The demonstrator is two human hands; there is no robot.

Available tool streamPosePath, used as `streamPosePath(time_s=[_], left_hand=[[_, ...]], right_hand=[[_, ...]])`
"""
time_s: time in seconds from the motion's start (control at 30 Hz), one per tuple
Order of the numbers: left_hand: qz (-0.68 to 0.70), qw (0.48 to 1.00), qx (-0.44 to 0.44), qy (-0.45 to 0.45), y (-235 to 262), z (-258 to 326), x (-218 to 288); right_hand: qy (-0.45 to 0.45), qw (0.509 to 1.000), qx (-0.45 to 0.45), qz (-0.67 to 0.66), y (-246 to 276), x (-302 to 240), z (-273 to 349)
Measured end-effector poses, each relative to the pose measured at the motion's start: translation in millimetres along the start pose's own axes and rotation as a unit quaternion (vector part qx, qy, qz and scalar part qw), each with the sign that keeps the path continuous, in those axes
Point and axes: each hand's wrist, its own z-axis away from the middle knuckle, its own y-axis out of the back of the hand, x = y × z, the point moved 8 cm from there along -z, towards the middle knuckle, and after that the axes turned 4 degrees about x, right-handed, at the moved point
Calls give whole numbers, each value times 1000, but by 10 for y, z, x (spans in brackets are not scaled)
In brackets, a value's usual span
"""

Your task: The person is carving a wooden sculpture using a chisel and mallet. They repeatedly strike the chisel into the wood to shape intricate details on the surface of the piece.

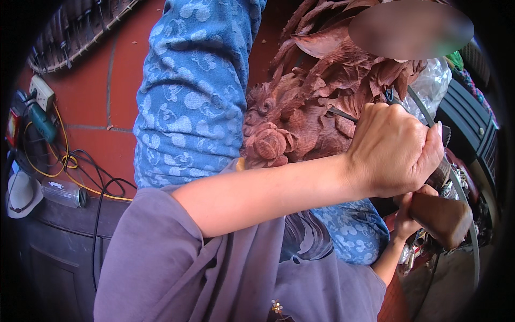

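My left hand (394,150) is a closed fist around the handle of a chisel. The chisel's thin dark blade (343,115) points into a reddish-brown wood carving (300,118) of leaves and a rose-like flower. Just below, my right hand (406,213) grips a brown wooden mallet (444,217), whose head sits close under the chisel's handle end (443,173). My left forearm, in a purple sleeve (161,257), crosses the view from the lower left. A blue patterned cloth limb (193,91) hides the carving's left side; I cannot tell whose it is.
On the red tiled floor (91,86) at left lie a power strip (42,91), a green power tool (41,122), yellow and black cables, a clear bottle (64,193) and a white cap (21,196). A woven basket (80,27) is top left, a plastic bag (432,86) right.
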Motion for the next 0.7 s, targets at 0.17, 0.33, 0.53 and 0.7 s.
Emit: streamPosePath(time_s=[0.17,0.33,0.53,0.7], left_hand=[[3,1000,18,2,47,-10,-3],[-21,1000,2,6,-3,-5,-16],[-59,998,-30,5,-133,46,-51],[-134,988,-53,-61,-270,217,69]], right_hand=[[2,997,36,-63,1,6,0],[-5,993,55,-104,-43,65,16],[-55,995,-9,-82,-120,380,182],[-35,988,-11,-152,-155,425,226]])
